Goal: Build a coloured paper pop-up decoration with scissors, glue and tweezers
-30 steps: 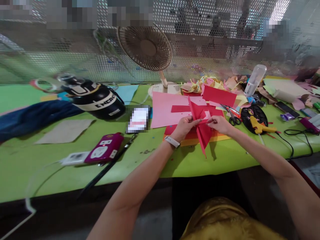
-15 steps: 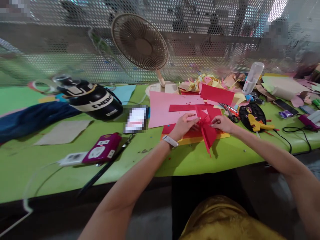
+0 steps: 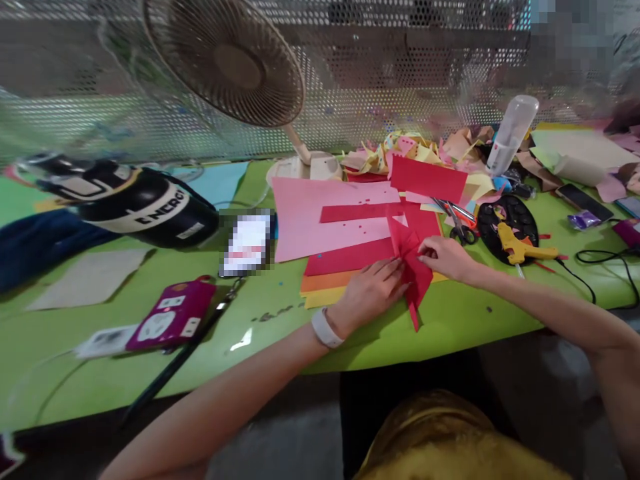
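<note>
- The red folded paper (image 3: pixel 419 277) is between the two hands, its lower tip over the green table covering (image 3: pixel 270 333); whether the tip touches down, I cannot tell.
- The left hand (image 3: pixel 374 293), a pale band (image 3: pixel 326 328) at its wrist, grips the folded paper between thumb and fingers, hiding part of it.
- The right hand (image 3: pixel 447 257) pinches its right edge with fingertips drawn together.
- Behind and beneath lie flat sheets — red (image 3: pixel 345 257), orange (image 3: pixel 327 281) and yellow (image 3: pixel 324 297) — with a pink sheet (image 3: pixel 297 223) farther back, crossed by a red strip (image 3: pixel 345 212).
- Just beyond the right hand, scissors (image 3: pixel 464 235) lie near a red card (image 3: pixel 427 179).
- A yellow glue gun (image 3: pixel 520 249) rests on the rim of a black tray (image 3: pixel 529 212), right of that hand; its cable (image 3: pixel 597 293) trails aside.
- Paper scraps (image 3: pixel 415 148) are heaped at the back, flanked by a clear bottle (image 3: pixel 513 137) and a fan (image 3: pixel 240 67).
- Well to the left: a phone (image 3: pixel 247 243), a purple device (image 3: pixel 175 313), a grey sheet (image 3: pixel 90 279) and a tilted black bottle (image 3: pixel 155 207) partly covering dark blue cloth (image 3: pixel 50 247).
</note>
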{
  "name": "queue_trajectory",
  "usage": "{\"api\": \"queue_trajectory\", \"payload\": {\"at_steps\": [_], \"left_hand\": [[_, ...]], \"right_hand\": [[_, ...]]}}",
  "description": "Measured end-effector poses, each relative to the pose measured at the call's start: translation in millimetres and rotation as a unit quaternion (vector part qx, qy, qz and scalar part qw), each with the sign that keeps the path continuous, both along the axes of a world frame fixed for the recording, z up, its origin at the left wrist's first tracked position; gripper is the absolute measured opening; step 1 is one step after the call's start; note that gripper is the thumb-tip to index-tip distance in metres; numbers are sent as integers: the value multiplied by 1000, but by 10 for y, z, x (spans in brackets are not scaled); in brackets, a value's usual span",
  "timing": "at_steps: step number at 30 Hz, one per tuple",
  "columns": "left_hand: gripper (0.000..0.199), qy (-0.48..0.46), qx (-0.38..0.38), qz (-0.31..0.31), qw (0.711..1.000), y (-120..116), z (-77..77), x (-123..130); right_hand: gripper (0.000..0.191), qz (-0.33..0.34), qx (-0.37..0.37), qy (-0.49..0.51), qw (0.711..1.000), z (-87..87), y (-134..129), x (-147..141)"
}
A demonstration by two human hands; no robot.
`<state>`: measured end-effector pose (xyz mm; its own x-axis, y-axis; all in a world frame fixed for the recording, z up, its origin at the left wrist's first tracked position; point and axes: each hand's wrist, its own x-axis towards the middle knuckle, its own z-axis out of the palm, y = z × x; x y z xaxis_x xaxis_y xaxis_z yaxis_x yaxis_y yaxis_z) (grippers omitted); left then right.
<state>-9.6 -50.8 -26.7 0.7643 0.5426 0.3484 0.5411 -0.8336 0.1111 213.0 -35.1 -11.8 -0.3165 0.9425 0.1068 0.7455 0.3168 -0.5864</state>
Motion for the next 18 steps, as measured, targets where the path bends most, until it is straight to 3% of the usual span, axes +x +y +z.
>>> {"api": "queue_trajectory", "payload": {"at_steps": [6, 12, 18], "left_hand": [[30, 28, 40, 5, 999, -39, 27, -17], [30, 39, 46, -14, 998, -77, 73, -46], [31, 50, 60, -21, 997, -97, 72, -31]], "right_hand": [[4, 24, 21, -31, 999, -31, -33, 14], [13, 71, 121, -101, 985, -63, -124, 31], [26, 218, 296, -245, 897, 55, -203, 91]]}}
